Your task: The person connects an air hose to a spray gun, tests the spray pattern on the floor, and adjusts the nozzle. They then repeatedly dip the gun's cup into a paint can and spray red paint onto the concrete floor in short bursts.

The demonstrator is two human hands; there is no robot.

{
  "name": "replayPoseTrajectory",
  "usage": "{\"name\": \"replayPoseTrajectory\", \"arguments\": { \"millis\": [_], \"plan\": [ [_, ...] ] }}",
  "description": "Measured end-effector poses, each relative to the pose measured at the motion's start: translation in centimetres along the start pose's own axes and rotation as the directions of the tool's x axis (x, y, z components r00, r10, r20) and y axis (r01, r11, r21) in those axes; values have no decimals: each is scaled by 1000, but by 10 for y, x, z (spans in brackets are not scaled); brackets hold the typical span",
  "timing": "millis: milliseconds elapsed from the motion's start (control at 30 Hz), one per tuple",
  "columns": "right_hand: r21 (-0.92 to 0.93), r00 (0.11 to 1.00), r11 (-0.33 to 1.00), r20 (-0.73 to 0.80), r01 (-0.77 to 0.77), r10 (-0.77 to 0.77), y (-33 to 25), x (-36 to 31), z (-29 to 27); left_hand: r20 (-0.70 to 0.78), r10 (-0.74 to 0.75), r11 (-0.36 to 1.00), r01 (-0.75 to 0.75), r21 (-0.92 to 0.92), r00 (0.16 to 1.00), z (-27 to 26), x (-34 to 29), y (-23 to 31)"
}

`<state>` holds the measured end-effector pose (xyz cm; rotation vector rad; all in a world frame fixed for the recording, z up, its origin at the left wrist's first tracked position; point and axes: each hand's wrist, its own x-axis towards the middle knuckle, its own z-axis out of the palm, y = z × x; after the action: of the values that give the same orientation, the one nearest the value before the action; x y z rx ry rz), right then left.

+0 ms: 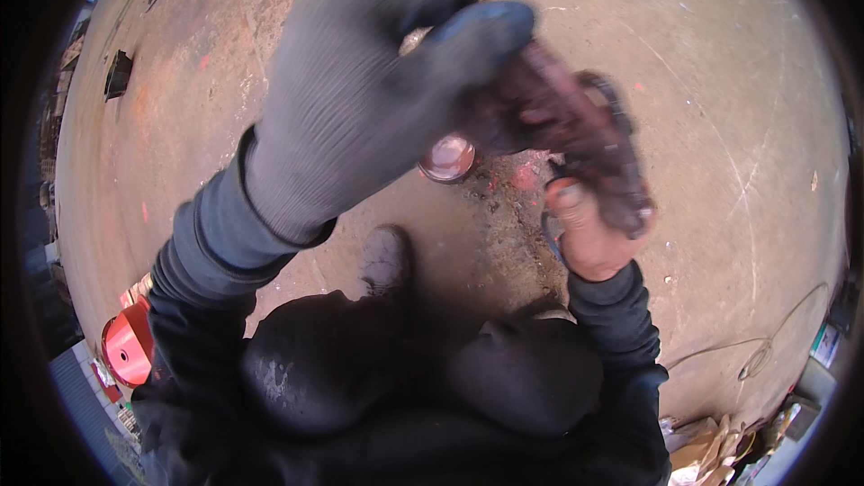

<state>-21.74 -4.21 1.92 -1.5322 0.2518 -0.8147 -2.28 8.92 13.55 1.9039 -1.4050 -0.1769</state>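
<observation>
My left hand [351,81] is raised close to the view in a grey knitted glove with blue-coated fingertips. Its thumb and a finger stand apart, and the thumb overlaps a dark, reddish-stained piece that looks like a work glove [576,126]. Motion blurs both. My right hand [589,234] is bare, lower and to the right, closed around the far end of that stained glove with its thumb showing. Its other fingers are mostly hidden behind the glove. Below, on the floor, stands a small round container of pinkish paint [447,158].
My bent knees [310,364] and a dark shoe [385,256] are below. A red round object [129,345] lies at the left, a black box-like object [118,75] farther off. A cable [760,355] and crumpled brown paper [706,450] are at the right. Pink stains mark the concrete floor [720,81].
</observation>
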Motion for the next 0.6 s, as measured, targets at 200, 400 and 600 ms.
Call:
{"name": "replayPoseTrajectory", "arguments": {
  "millis": [200, 400, 600],
  "plan": [
    [-144, 970, 986, -212, 90, -120, -18, 22, -46, 150, -173, 982, 182, -44, 973, 18, 79, 64],
    [-157, 981, 987, -186, 19, -48, -10, 20, -74, 387, 488, 592, -622, 511, 782, 84, 111, 39],
    [-110, 951, 988, -301, -110, 73, 18, 12, -80, 640, 122, 574, -580, 578, 758, 110, 131, 45]
  ]
}}
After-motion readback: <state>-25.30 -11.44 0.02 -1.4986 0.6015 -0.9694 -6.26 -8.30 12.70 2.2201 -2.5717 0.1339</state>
